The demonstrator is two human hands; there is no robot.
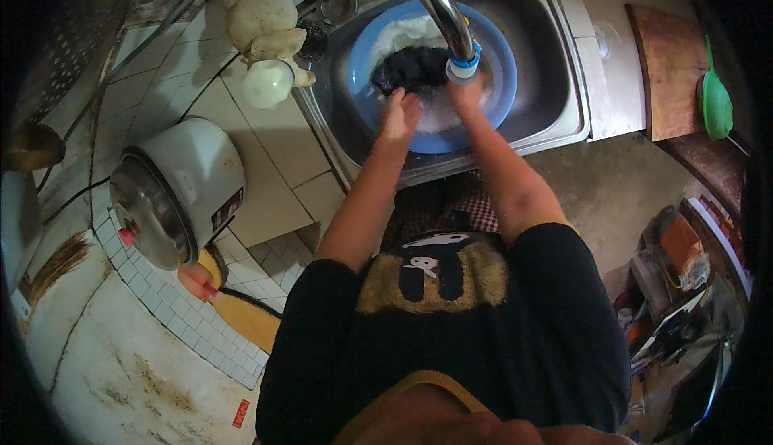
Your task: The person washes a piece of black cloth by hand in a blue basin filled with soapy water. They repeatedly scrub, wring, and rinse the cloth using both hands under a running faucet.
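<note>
A light-blue plastic basin (357, 85) stands in the stainless steel sink (546, 64), holding water with white suds. Wet dark cloth (410, 69) lies bunched in it. My left hand (401, 114) is over the basin at the cloth's near edge, its fingers slightly blurred; whether they pinch the fabric is unclear. Close to the cloth's right end is my right hand (468, 96). The faucet's blue-and-white nozzle (462, 70) covers part of that hand and hides its fingertips. Above the basin arches the chrome faucet (432, 1).
Left of the sink are a white rice cooker (202, 164) with a metal lid, a pale round container (267, 84) and a dark scouring pad (313, 40). A wooden board (670, 73) and a green strainer (717, 107) are at the right. Cluttered items (670, 288) fill the lower right.
</note>
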